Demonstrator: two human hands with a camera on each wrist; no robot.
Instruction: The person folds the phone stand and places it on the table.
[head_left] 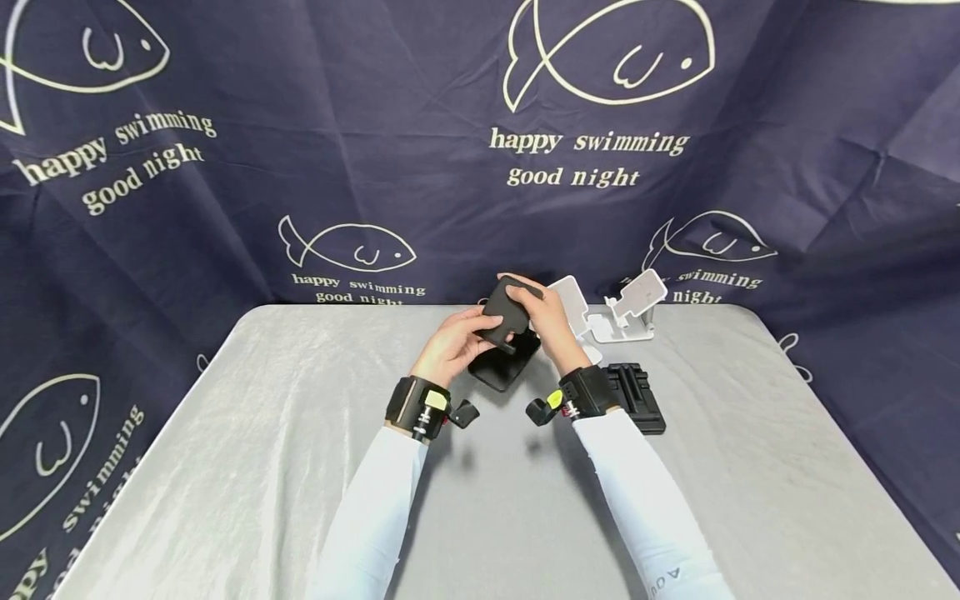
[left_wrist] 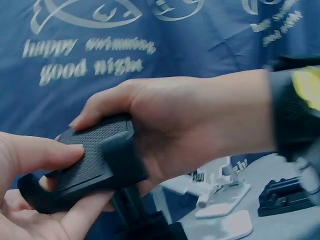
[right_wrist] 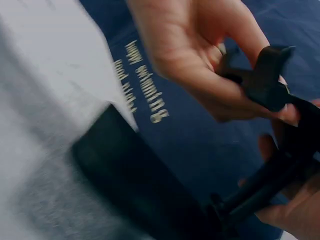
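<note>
A black phone stand point(head_left: 505, 307) is held between both hands above the far middle of the table. Its textured upper plate point(left_wrist: 90, 155) is tilted, and hooked lips show at its edge. The stand's flat base point(right_wrist: 135, 170) hangs below, joined by a narrow arm. My left hand point(head_left: 448, 343) pinches the plate's left edge, thumb on its face and fingers behind. From the right, my right hand point(head_left: 551, 321) grips the plate's other side, its thumb across the upper corner. Part of the right hand's fingers is hidden behind the plate.
Just right of my right hand stand white phone stands, one point(head_left: 570, 302) partly hidden by it and another point(head_left: 639, 297) unfolded. A second black stand point(head_left: 643, 402) lies folded beside my right wrist. A dark blue printed curtain point(head_left: 450, 167) hangs behind the grey-covered table point(head_left: 300, 467).
</note>
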